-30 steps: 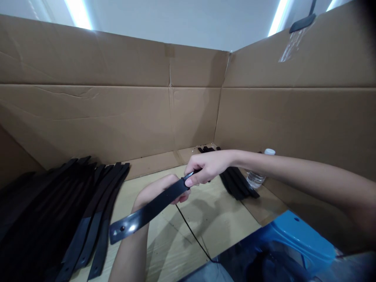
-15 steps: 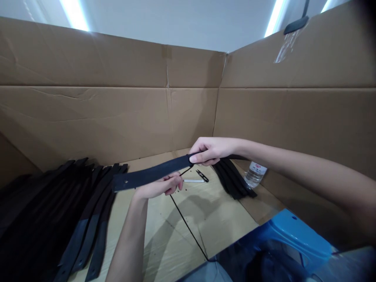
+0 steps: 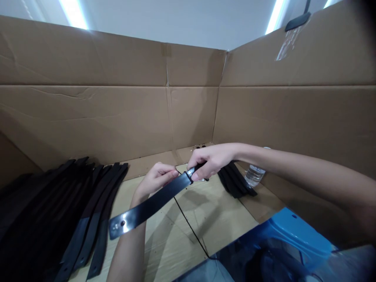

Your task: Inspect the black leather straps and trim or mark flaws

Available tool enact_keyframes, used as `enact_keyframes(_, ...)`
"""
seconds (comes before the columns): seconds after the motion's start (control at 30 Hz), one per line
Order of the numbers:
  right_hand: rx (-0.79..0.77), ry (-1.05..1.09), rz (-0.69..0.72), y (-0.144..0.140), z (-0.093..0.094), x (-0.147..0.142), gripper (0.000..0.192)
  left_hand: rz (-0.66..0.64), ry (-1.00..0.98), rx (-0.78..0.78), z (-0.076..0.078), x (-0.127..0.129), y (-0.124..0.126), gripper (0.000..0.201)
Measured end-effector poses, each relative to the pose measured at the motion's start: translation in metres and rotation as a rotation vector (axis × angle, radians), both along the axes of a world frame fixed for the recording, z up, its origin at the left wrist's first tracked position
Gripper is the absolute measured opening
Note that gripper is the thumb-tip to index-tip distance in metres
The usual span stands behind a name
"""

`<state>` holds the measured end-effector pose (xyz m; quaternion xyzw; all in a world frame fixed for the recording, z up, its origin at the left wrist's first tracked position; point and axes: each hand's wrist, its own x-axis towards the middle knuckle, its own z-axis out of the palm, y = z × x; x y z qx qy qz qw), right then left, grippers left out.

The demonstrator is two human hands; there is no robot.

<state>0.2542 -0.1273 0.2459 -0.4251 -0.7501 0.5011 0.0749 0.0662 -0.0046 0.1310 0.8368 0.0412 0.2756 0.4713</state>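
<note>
My right hand (image 3: 210, 158) is closed around a long, glossy, dark flat strip (image 3: 152, 201) with a hole near its free left end. The strip slants down to the left in the air above the table. A thin black cord (image 3: 190, 227) is looped round the strip just beside my right thumb. My left hand (image 3: 158, 178) pinches this cord behind the strip, close to the loop. From there the cord's lower part runs down to the table's near edge. The rest of the strip is hidden behind my right hand and forearm.
Many dark strips (image 3: 85, 235) lie piled on the left of the table (image 3: 164, 243). A smaller bundle of strips (image 3: 235, 180) lies at right, beside a clear water bottle (image 3: 255, 174). Cardboard walls (image 3: 117, 117) surround the table. A blue plastic stool (image 3: 299, 227) stands at lower right.
The strip's free end has swung down and its face has turned to catch the light. My left hand has risen from under the strip to behind it. My right hand has lowered slightly.
</note>
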Motion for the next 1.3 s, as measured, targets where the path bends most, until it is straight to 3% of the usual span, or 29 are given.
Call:
enact_keyframes(0.1,-0.044,-0.122,0.094,0.004,-0.003,0.0,0.036,-0.087,0.092,0.065,0.007,0.001,-0.006,0.045)
enact_keyframes(0.2,-0.205,-0.263,0.131,0.009,-0.004,-0.002,0.035,-0.135,0.161,0.072,0.012,0.003,-0.012,0.042)
enact_keyframes(0.3,-0.333,-0.385,0.129,0.016,-0.004,-0.006,0.036,-0.115,0.193,0.123,0.014,0.005,-0.017,0.039)
enact_keyframes(0.43,-0.386,-0.562,0.142,0.026,0.0,-0.008,0.036,-0.055,0.225,0.206,0.01,0.01,-0.018,0.037)
enact_keyframes(0.5,-0.382,-0.685,0.073,0.031,0.002,-0.009,0.032,-0.034,0.231,0.246,0.007,0.013,-0.015,0.037)
enact_keyframes(0.67,-0.172,-1.039,-0.283,0.038,0.006,-0.021,0.026,0.017,0.226,0.336,-0.001,0.021,-0.011,0.036)
enact_keyframes(0.8,-0.063,-1.163,-0.298,0.045,0.003,-0.034,0.022,0.055,0.207,0.346,-0.005,0.027,-0.012,0.038)
enact_keyframes(0.9,0.122,-1.195,-0.312,0.049,0.0,-0.036,0.015,0.117,0.169,0.309,-0.006,0.028,-0.012,0.039)
enact_keyframes(0.97,0.299,-1.184,-0.332,0.05,-0.001,-0.034,0.01,0.185,0.134,0.238,-0.006,0.028,-0.011,0.04)
enact_keyframes(1.1,0.651,-1.111,-0.386,0.047,-0.004,-0.026,0.022,0.303,-0.033,-0.006,-0.007,0.028,-0.009,0.041)
enact_keyframes(1.3,0.908,-0.987,-0.507,0.039,-0.016,-0.018,0.032,0.308,-0.329,-0.229,-0.008,0.03,-0.009,0.04)
